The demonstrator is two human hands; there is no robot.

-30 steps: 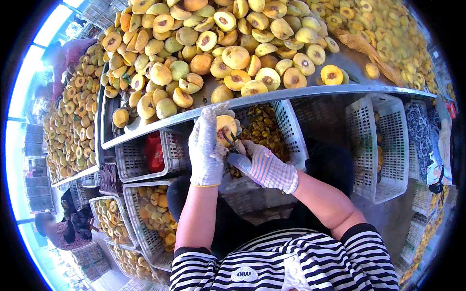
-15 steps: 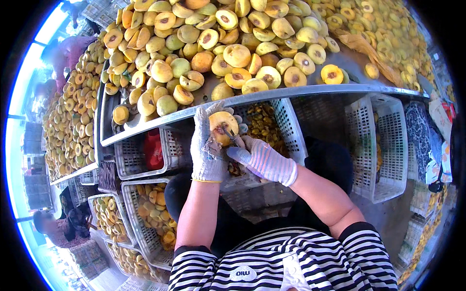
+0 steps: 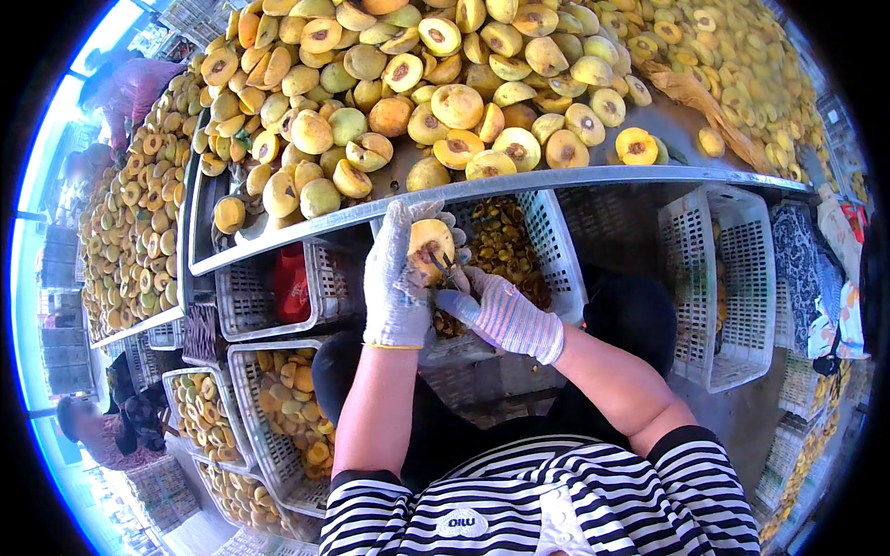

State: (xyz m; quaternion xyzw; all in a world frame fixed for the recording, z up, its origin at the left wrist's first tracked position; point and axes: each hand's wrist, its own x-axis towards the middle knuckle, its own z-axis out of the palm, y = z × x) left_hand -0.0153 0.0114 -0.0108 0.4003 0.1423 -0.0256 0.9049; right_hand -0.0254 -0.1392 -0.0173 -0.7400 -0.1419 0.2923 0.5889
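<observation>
My left hand [image 3: 393, 292], in a knit work glove, holds a yellow peach half [image 3: 430, 239] with its cut face turned up and its middle brown and ragged. My right hand [image 3: 512, 317], in a striped glove, grips a small pitting tool [image 3: 448, 267]; its dark metal tip rests at the lower right of the cut face. Most of the tool's handle is hidden by my fingers. Both hands are just in front of the metal table edge [image 3: 501, 183], above a white crate [image 3: 556, 241] with brownish peach scraps.
Halved peaches [image 3: 371, 102] are heaped on the table beyond my hands. Crates of peach halves [image 3: 297, 398] stand at my left, and stacked white crates [image 3: 742, 287] at my right. A red bag [image 3: 292, 283] lies in a crate under the table. Other people [image 3: 102, 435] are at far left.
The peach half has turned a little in my left hand. The tool's tip has shifted from the middle of the cut face toward its right edge. My right hand has dropped slightly.
</observation>
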